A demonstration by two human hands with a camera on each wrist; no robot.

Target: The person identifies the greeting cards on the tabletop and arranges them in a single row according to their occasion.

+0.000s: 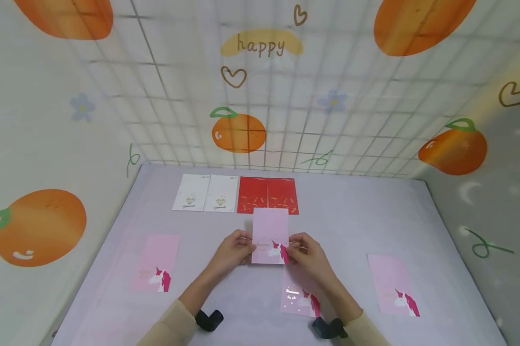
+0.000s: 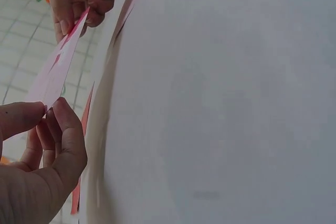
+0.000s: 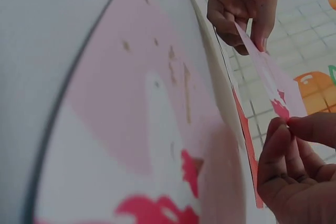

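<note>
Two hands hold a pink unicorn card [image 1: 269, 228] between them, raised above the lilac counter [image 1: 238, 302].
Nearest, a black device [image 1: 209, 320] sits at the left wrist and a black strap piece [image 1: 329, 328] at the right; just beside the right forearm lies a shiny unicorn card [image 1: 293, 299], partly covered in the head view by that arm. The left hand [image 1: 234, 247] pinches the raised card's left edge between thumb and curled fingers; the right hand [image 1: 309, 254] pinches the opposite edge, its fingers likewise closed on it. Well apart on either side lie a left-side card [image 1: 149, 257] and a right-side card [image 1: 390, 283], both pink. Farther off, two white cards [image 1: 193, 190] adjoin two red cards [image 1: 253, 188], before an orange-printed curtain [image 1: 286, 144].
</note>
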